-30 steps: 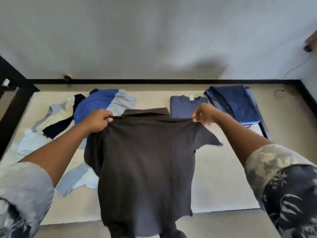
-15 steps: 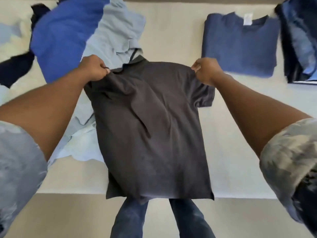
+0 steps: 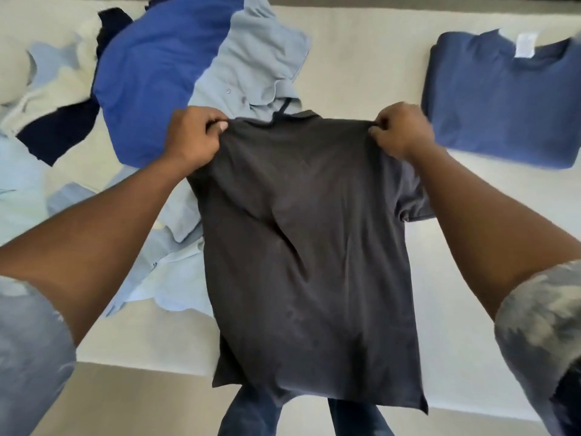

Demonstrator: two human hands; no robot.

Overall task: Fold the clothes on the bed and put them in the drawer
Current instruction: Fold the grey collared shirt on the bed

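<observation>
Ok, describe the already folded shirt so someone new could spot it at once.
On the pale bed, look far right, beyond the right hand: a navy T-shirt lies there. It alone is folded flat, white neck label showing; the other garments are crumpled or held up.

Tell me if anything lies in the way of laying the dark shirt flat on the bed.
Yes. The left hand and right hand hold the dark shirt by its shoulders, and loose light blue clothes lie on the bed beneath its left side. Bare bed shows to the right, before the folded navy T-shirt.
</observation>
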